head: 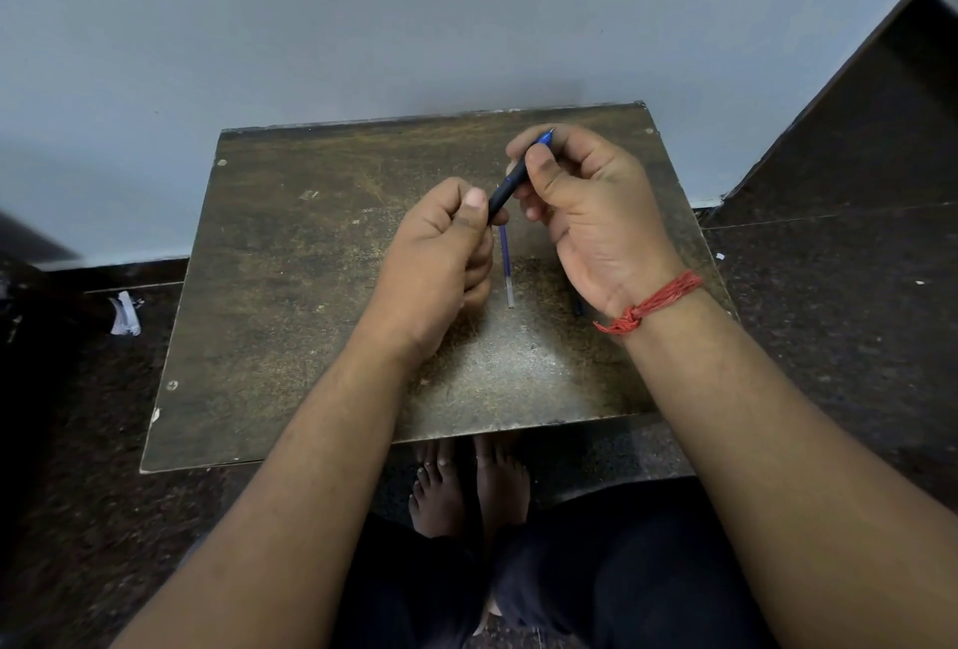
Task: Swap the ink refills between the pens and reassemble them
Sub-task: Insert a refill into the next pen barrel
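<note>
Nearest the camera, both forearms reach in over the front edge of the surface (pixel 290 337), converging so the hands meet above its middle, a steady two-point hold for small parts.

Left hand (pixel 435 254): fingers curled, thumb pinching the rear end of the pen (pixel 510 182). That grip looks like the anchor, holding the barrel against twist.

Right hand (pixel 586 197): fingers and thumb wrapped round the front section of the same pen, tip poking out just past the fingers, pointing away and up. Red thread band (pixel 650 306) on that wrist. Split grip on the two halves suits unscrewing or screwing the barrel; can't tell which direction.

Just below and between the two grips, a loose ink refill (pixel 505 259) lies flat on the surface, running roughly front to back, parked within easy reach of either hand. Likely waiting for its turn in the swap.

Under the right wrist, a small dark blue bit (pixel 579 307) shows on the surface; mostly hidden, could be the second pen, can't confirm.

Beyond the grips: the bare far part of the surface, then the wall.

Judgement: mid-task, one refill out, reassembly not finished.
</note>
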`<control>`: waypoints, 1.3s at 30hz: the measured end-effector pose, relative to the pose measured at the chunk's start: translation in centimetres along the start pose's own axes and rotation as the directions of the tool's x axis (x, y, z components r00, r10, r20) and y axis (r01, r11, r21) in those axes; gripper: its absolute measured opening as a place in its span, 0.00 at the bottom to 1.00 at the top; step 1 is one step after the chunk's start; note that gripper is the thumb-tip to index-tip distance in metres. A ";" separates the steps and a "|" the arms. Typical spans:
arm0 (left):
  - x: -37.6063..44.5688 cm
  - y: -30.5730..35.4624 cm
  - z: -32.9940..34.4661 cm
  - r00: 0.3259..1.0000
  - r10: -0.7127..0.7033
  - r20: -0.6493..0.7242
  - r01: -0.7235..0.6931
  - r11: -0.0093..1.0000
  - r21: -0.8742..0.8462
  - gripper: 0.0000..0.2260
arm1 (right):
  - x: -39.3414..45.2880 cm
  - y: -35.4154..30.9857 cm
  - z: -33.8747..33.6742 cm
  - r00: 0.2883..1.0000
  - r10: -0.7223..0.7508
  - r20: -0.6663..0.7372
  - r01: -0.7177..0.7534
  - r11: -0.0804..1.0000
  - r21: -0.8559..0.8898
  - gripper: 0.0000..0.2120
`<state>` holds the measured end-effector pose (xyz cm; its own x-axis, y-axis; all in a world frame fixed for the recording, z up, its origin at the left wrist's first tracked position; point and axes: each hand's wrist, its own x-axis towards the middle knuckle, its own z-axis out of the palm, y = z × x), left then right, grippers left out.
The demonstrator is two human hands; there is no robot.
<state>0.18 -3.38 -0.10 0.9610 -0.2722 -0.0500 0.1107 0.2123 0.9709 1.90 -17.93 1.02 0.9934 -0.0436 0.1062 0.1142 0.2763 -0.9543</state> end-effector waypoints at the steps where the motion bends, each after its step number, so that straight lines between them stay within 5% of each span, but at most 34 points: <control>1: 0.1 -0.2 0.0 1.000 0.012 -0.024 -0.011 0.999 0.044 0.11 | 0.0 0.1 -0.1 1.000 0.015 -0.022 -0.016 1.000 -0.014 0.05; 8: 0.4 -1.3 -0.2 0.990 0.099 -0.104 -0.061 0.946 0.318 0.15 | 0.3 0.9 -0.7 0.981 0.080 -0.175 -0.106 0.984 -0.145 0.07; 19: 0.4 -1.3 -0.1 0.988 0.106 -0.116 -0.066 0.951 0.302 0.10 | 0.3 -0.1 -1.1 0.979 0.161 -0.122 -0.156 0.986 0.054 0.13; 26: 0.4 -1.3 0.0 0.984 0.132 -0.123 -0.088 0.946 0.313 0.09 | 0.1 0.4 -0.9 0.968 0.125 -0.216 -0.164 0.971 -0.173 0.07; 30: 0.4 -1.4 -0.1 0.984 0.133 -0.120 -0.087 0.940 0.329 0.09 | 0.0 0.2 -0.8 0.970 0.147 -0.192 -0.172 0.978 -0.122 0.04; 35: 0.4 -1.4 -0.1 0.981 0.139 -0.132 -0.084 0.930 0.357 0.10 | 0.1 -0.2 -0.9 0.977 0.154 -0.149 -0.166 0.984 -0.069 0.13; 39: 0.4 -1.4 -0.1 0.981 0.144 -0.132 -0.086 0.926 0.369 0.10 | 0.1 0.1 -0.8 0.972 0.135 -0.193 -0.156 0.983 -0.099 0.06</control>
<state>0.45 -3.69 -1.54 0.9919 -0.1121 0.0597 -0.0738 -0.1261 0.9893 1.99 -18.68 0.72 0.9785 -0.1901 -0.0796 -0.0442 0.1834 -0.9820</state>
